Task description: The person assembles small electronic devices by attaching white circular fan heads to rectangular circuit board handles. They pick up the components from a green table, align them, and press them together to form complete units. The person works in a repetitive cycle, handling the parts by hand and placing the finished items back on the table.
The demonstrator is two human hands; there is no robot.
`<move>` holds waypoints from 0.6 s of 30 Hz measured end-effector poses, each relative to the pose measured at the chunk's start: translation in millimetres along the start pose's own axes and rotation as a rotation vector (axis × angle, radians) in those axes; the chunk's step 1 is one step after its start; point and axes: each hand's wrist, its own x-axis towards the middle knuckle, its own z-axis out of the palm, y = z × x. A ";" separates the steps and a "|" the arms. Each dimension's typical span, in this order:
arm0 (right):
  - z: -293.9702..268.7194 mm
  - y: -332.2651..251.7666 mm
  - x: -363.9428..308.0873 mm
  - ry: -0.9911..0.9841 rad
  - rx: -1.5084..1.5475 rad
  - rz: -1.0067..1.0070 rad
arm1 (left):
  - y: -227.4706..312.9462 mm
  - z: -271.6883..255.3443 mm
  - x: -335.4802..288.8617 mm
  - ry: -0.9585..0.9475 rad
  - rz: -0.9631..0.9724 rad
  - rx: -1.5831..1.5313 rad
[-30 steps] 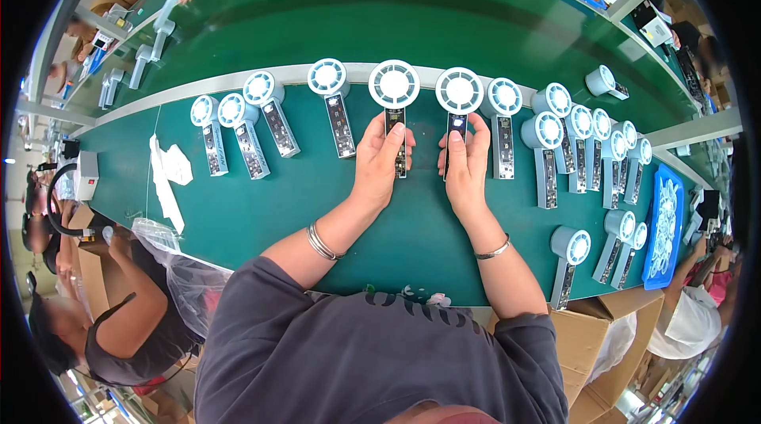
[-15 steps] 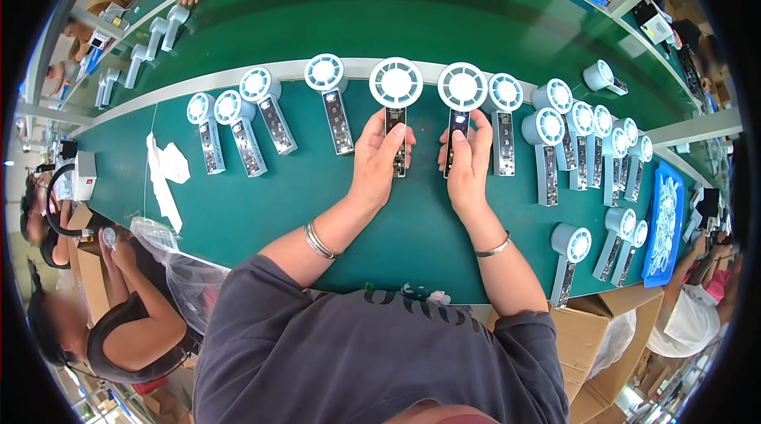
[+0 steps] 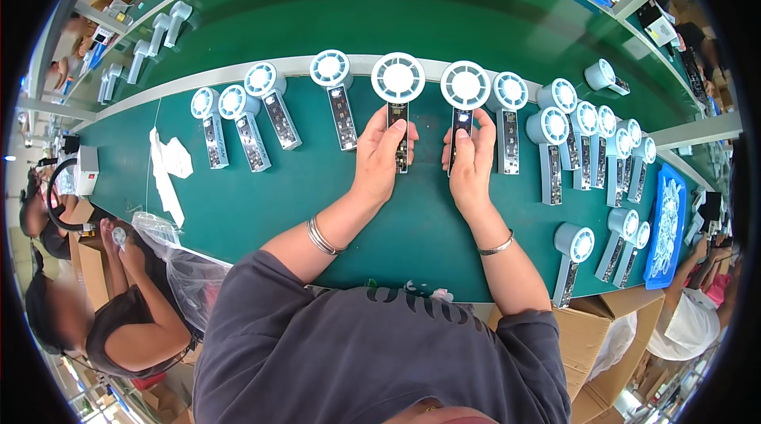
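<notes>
Closest in, off to the right, an open brown cardboard box. Then the left grip is wrapped round a pale-blue plastic fan with a round slotted head and bare circuit board; the right grip is clasping a matching pale-blue plastic fan. They're side by side, apart, over the flat green worktop. Way back: a glossy green surface.

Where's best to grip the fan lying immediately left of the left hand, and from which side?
I'd grip that fan by the sides of its slim handle, coming from the near left: the handle is at the near end, its exposed circuit board faces up, and the left hand crowds its right.
</notes>
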 end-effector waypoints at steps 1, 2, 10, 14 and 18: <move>-0.1 -0.2 0.0 0.000 -0.004 0.003 | -0.4 -0.3 0.1 -0.002 0.001 0.003; -0.4 -0.5 0.2 -0.002 -0.006 -0.004 | -0.6 -0.3 0.0 -0.005 0.001 0.007; 1.8 -5.1 -0.4 0.004 0.051 -0.027 | -1.2 1.2 -1.6 -0.010 0.069 0.040; 0.6 -3.0 0.4 0.014 0.045 -0.032 | -2.6 -0.4 -1.4 -0.026 0.034 -0.015; 1.9 -3.9 -0.7 0.015 0.044 -0.029 | -3.0 1.2 -1.7 0.005 0.059 0.026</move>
